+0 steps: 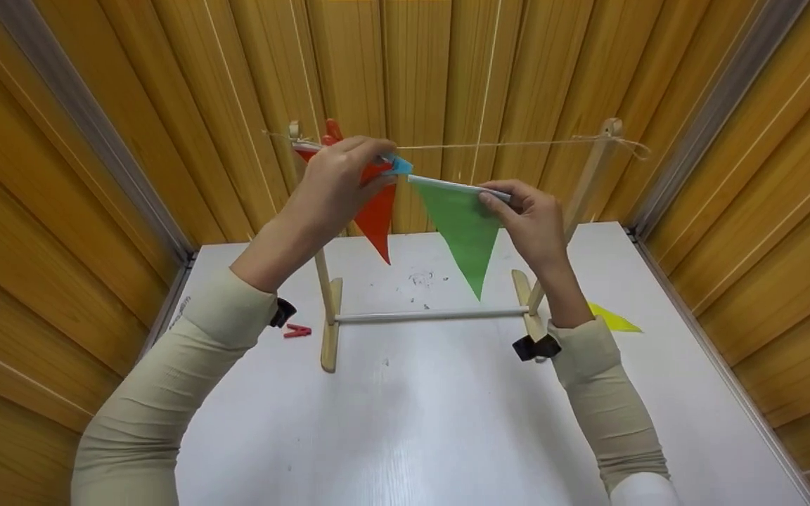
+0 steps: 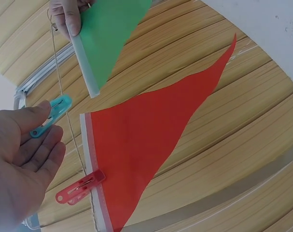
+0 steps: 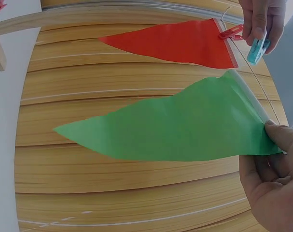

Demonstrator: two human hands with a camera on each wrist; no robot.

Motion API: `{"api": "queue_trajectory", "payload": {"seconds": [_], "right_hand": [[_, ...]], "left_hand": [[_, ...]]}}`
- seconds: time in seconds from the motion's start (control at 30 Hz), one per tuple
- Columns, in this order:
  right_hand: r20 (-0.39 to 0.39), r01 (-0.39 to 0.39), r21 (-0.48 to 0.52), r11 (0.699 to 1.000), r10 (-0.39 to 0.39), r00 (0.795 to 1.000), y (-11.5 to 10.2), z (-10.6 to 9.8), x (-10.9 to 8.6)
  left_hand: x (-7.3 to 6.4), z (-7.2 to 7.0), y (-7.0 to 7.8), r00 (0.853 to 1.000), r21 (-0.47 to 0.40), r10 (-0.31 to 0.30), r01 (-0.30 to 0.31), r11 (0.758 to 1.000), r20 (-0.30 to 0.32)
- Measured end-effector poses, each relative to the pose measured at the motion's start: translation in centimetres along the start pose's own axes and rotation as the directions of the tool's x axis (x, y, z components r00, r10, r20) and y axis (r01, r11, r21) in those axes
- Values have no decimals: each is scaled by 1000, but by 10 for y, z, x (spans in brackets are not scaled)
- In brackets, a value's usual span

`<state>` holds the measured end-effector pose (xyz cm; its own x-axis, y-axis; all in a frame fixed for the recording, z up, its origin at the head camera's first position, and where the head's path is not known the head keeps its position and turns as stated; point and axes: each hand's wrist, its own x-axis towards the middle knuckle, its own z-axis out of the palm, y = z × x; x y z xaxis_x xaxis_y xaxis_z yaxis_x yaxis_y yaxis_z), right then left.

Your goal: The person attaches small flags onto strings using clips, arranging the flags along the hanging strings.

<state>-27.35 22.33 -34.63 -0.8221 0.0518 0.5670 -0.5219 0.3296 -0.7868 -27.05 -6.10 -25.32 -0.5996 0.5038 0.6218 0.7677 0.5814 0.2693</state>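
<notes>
Between thumb and fingers my left hand (image 1: 342,179) pinches a blue clothespin (image 2: 53,115), held close to the string (image 1: 489,145). A green triangular pennant (image 1: 463,218) with a white top edge hangs from my right hand (image 1: 528,218), which grips that edge near its right end. The pennant's white edge is a little below the string in the head view. Left of it a red pennant (image 2: 136,140) hangs on the string, held by a red clothespin (image 2: 81,187). In the head view my left hand covers part of the red pennant.
The string runs between two wooden posts (image 1: 588,176) of a stand, joined low down by a white rod (image 1: 433,315). Another red clothespin (image 1: 297,330) lies on the white table (image 1: 391,436) at left. A yellow pennant (image 1: 614,318) lies at right, partly behind my right arm.
</notes>
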Motion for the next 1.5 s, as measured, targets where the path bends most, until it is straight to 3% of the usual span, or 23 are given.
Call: {"api": "queue_trajectory", "payload": {"seconds": [0.2,0.37,0.5,0.63,0.9,1.07,1.5], "right_hand": [[-22,2,23,1000,-2,1000,-1,2,2],[-27,8,73,997,-6,1000,-2,2,4],[-44,0,111,994,5,999,-2,2,6],[-59,-12,148,989,21,998,-2,1,8],[-69,-16,246,969,34,997,2,3,16],[-65,-21,273,962,40,997,2,4,20],[-57,-13,293,956,31,998,0,5,29]], "left_hand": [[11,-8,0,1000,1,-3,3,1000,16],[18,-11,1,1000,-23,12,-13,1000,-6],[25,-11,2,999,-68,-36,35,997,-19],[30,-10,3,993,-124,-117,117,985,7],[35,-12,-3,966,-261,-253,257,931,48],[39,-12,-6,955,-309,-289,294,905,63],[51,-6,-4,941,-300,-319,338,892,111]]}}
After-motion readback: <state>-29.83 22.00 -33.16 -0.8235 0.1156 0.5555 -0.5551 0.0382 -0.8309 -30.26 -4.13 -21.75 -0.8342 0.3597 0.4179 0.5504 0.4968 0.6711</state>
